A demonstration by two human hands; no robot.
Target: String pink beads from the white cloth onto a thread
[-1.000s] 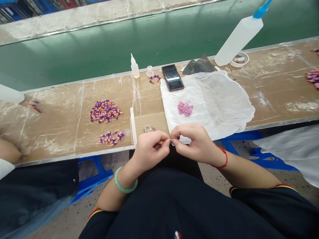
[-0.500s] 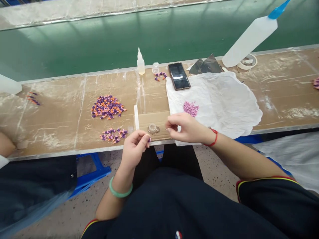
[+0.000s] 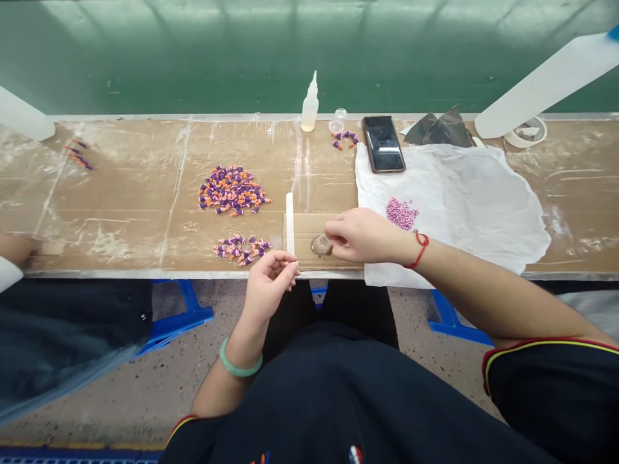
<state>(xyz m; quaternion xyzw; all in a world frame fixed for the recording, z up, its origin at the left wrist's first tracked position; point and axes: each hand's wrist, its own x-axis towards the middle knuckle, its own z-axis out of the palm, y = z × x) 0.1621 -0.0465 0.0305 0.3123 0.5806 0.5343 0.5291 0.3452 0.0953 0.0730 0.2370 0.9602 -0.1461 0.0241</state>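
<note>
Right in front of me, my left hand (image 3: 268, 287), pale green bangle (image 3: 240, 367) on the wrist, has its fingers (image 3: 283, 265) pressed together on a tiny orange-and-purple bead (image 3: 291, 263), so small it nearly vanishes at the fingertips. My right hand (image 3: 360, 235), thin red string bracelet (image 3: 420, 249) at the wrist, reaches across with its fingers curled down at a small round clear glass jar (image 3: 322, 245); I can't tell whether they're gripping it or only touching it. That jar sits on a flat tan cardboard piece (image 3: 304, 232) on the worn brown counter (image 3: 120, 238), with a narrow white plastic strip (image 3: 289, 222) along the cardboard's left edge.

Moving out, a small scatter of purple-and-orange beads (image 3: 240, 250) lies left of the strip, a bigger heap (image 3: 233, 190) behind it. To the right, pink granules (image 3: 402, 214) rest on a crumpled white plastic sheet (image 3: 469, 206). Farthest off, along the back edge: a black smartphone (image 3: 383, 144), a small clear cup (image 3: 338, 120) and a slim translucent squeeze bottle (image 3: 309, 106).
</note>
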